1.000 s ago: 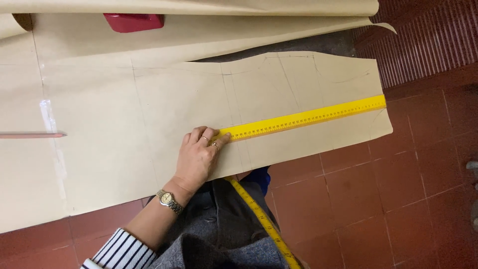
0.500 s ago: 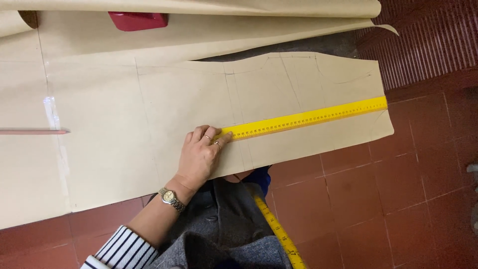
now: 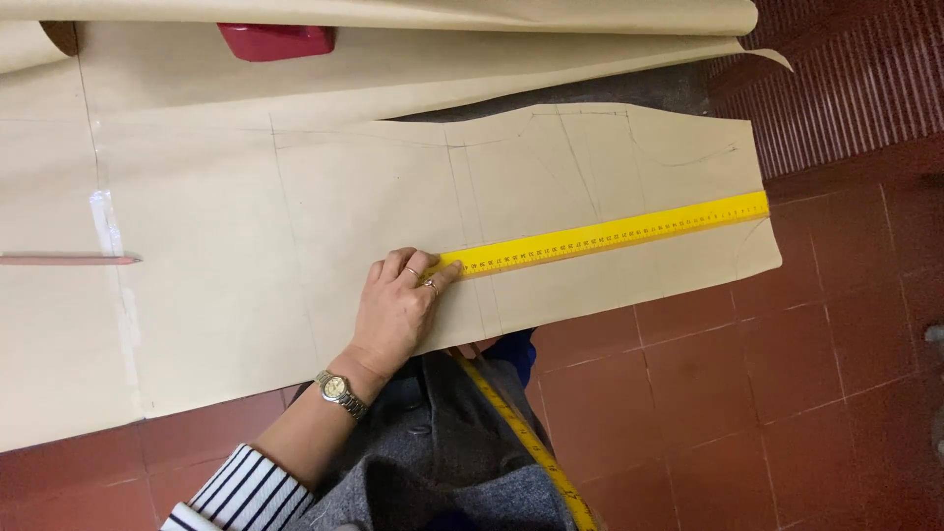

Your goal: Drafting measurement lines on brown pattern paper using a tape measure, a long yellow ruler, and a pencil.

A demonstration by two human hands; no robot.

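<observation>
My left hand (image 3: 398, 310) lies flat on the near end of a long yellow ruler (image 3: 610, 234) and presses it down with the fingertips. The ruler runs to the right across a cut piece of tan pattern paper (image 3: 246, 256) with thin pencil lines drawn on it. The paper is spread on a red tiled floor (image 3: 767, 393). There is a watch on my wrist and a striped sleeve on my arm. My right hand is out of view.
A reddish pencil (image 3: 69, 260) lies on the paper at the far left. A red object (image 3: 277, 39) sits on more tan paper at the top. A yellow tape measure (image 3: 521, 442) hangs over grey cloth (image 3: 442, 462) at the bottom.
Almost nothing: my left hand stays on the ruler's end and the ruler keeps its place. The hanging tape measure has shifted slightly.
</observation>
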